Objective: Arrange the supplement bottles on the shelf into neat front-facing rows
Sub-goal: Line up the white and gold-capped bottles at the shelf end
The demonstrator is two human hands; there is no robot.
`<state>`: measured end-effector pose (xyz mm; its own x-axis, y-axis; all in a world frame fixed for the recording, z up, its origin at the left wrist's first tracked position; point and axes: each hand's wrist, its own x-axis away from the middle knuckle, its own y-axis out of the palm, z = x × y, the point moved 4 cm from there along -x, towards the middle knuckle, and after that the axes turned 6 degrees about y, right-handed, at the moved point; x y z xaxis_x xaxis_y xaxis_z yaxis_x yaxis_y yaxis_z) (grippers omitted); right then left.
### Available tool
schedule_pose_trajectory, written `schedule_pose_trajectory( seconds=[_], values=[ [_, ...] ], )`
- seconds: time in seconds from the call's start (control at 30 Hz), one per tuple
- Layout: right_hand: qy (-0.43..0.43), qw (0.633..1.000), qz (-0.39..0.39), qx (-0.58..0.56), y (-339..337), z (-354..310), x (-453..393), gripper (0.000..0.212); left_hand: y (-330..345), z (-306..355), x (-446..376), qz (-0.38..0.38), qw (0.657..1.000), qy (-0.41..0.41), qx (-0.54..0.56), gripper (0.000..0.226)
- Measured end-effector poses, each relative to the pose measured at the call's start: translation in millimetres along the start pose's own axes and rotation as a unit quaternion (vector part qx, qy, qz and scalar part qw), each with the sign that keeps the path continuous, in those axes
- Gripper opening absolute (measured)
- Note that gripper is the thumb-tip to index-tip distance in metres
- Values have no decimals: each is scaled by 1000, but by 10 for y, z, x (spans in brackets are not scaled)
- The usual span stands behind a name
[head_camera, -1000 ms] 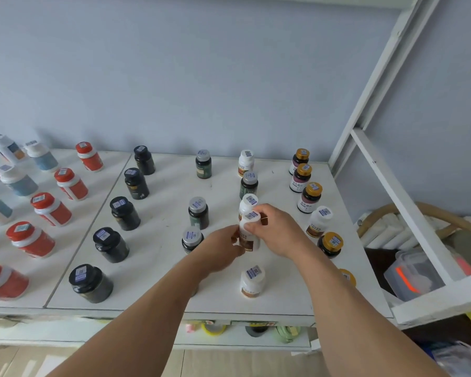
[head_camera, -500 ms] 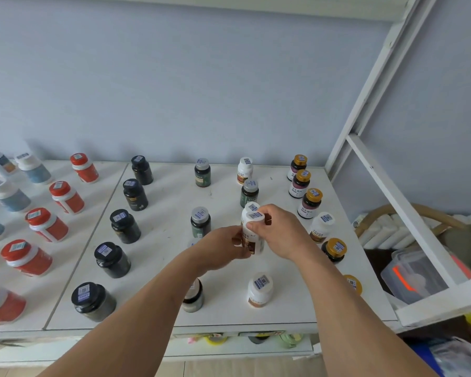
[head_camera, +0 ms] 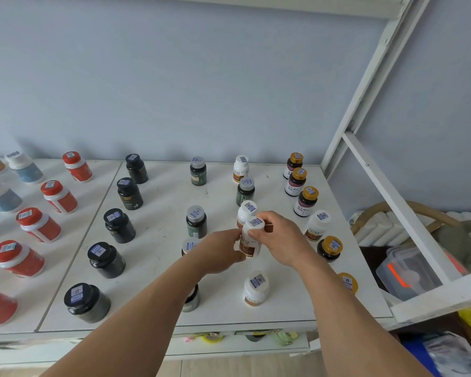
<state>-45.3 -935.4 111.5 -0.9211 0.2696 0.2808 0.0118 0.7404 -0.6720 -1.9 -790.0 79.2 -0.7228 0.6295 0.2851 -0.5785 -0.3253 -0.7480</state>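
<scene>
A white bottle (head_camera: 251, 238) stands mid-shelf (head_camera: 163, 268), just in front of another white bottle (head_camera: 245, 213). The left hand (head_camera: 220, 254) pinches its side; the right hand (head_camera: 280, 240) curls around its cap. Black jars (head_camera: 119, 225) line up to the left.

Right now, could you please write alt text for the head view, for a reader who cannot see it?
Both hands, left hand and right hand, hold one white supplement bottle upright over a white shelf. Around it stand rows of black-capped, grey-capped, gold-capped and red-capped bottles, against a pale blue wall.
</scene>
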Motion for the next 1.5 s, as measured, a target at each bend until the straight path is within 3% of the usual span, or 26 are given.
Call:
schedule_pose_trajectory(
  seconds=[0.2,0.37,0.57,0.73,0.87,1.1,1.3,1.5],
  values=[
    [5,999,-46,-24,144,188,13,44,33,32,-7,5,986,21,-166,56],
    [11,996,-86,-34,131,269,-20,60,-22,92,-83,25,983,15,-180,52],
    [-33,999,-10,-2,-167,9,-368,56,-240,145,-218,92,978,0,-185,42],
    [-35,994,-88,55,4,-119,-638,59,-301,129,-372,85,975,2,-207,39],
    [-33,997,-57,43,-64,-113,-743,49,-370,122,-507,81,985,-4,-154,44],
    [-43,998,-26,32,-354,-281,-752,50,-533,35,-658,28,998,-30,54,42],
    [-37,999,22,14,-428,-456,-727,45,-744,44,-747,-30,997,9,72,32],
    [-16,999,46,20,-373,-473,-692,48,-770,30,-786,-72,995,30,64,38]
  ],
)
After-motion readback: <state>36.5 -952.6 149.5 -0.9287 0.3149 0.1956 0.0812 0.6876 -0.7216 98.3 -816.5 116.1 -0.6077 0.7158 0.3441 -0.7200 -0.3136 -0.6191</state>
